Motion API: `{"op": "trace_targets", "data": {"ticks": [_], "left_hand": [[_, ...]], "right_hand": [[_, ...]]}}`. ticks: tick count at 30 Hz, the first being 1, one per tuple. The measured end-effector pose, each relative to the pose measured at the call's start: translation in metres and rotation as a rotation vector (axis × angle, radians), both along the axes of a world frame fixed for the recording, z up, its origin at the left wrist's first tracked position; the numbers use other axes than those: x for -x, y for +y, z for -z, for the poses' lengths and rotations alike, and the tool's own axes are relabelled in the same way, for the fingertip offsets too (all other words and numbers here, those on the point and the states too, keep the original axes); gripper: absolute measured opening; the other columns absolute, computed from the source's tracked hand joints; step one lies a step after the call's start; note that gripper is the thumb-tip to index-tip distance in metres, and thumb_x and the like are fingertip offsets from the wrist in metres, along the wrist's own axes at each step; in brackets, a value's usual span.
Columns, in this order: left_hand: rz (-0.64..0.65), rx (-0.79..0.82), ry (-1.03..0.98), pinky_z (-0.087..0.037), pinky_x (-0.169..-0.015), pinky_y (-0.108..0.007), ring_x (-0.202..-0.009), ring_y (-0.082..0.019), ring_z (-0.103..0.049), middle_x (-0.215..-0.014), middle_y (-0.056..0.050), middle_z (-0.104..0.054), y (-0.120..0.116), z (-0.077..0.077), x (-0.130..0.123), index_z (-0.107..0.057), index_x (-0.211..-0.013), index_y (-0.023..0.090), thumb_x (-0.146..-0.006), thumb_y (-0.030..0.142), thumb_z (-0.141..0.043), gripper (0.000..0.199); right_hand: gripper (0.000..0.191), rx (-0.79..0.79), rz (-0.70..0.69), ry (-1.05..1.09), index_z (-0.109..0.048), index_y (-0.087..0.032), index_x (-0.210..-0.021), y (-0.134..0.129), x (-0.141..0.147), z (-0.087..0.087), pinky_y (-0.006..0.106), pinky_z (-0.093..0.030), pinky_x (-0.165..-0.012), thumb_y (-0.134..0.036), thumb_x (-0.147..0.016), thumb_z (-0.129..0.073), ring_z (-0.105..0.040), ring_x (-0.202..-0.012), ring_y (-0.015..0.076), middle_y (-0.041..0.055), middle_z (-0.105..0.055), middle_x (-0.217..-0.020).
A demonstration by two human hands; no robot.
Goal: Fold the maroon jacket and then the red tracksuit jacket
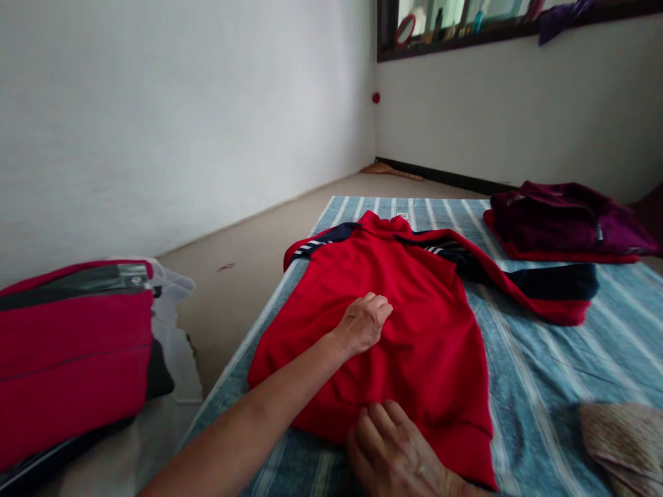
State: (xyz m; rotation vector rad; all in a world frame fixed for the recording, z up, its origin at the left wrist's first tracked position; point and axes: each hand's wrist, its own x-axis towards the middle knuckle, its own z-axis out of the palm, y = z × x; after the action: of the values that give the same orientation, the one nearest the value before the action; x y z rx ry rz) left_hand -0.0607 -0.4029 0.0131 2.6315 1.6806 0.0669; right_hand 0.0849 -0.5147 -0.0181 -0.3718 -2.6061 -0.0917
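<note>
A red jacket [414, 297] with navy, white-striped sleeves lies spread on a blue striped sheet [549, 359], its collar pointing away from me. One sleeve stretches out to the right; the other is bent at the upper left. My left hand [364, 323] rests on the middle of the jacket, fingers curled against the cloth. Close to me, my right hand [396, 449], wearing a ring, is at the jacket's hem with its fingers bent together over the red fabric. Whether either hand pinches the cloth is hard to see.
Folded purple and red clothes [570, 221] sit at the back right. A beige fuzzy cloth [624, 442] lies at the right front. On the left stands a crimson bag [77, 352] beside white plastic. Walls rise behind, with a window ledge [456, 41] at the upper right.
</note>
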Motion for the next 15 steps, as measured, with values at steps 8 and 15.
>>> {"op": "trace_targets", "data": {"ticks": [8, 15], "left_hand": [[0.029, 0.052, 0.003, -0.044, -0.078, -0.031, -0.079, -0.019, -0.053, -0.084, -0.006, -0.06, 0.015, 0.005, 0.0, -0.061, -0.079, 0.018, -0.084, 0.01, -0.044, 0.02], [-0.14, -0.059, -0.043, -0.042, -0.085, -0.032, -0.091, -0.02, -0.053, -0.094, -0.007, -0.059, 0.05, -0.008, 0.003, -0.06, -0.092, 0.019, -0.09, 0.018, -0.037, 0.023]], "right_hand": [[0.015, 0.059, -0.019, -0.139, -0.057, -0.016, -0.071, -0.002, 0.013, -0.002, 0.033, -0.033, -0.048, -0.026, -0.081, -0.052, -0.044, -0.054, 0.0188, 0.0065, -0.054, -0.064], [0.018, 0.08, -0.013, -0.201, -0.057, -0.02, -0.064, 0.004, 0.03, 0.024, 0.032, -0.035, -0.049, -0.02, -0.081, -0.053, -0.043, -0.051, 0.0175, 0.0048, -0.053, -0.056]]}}
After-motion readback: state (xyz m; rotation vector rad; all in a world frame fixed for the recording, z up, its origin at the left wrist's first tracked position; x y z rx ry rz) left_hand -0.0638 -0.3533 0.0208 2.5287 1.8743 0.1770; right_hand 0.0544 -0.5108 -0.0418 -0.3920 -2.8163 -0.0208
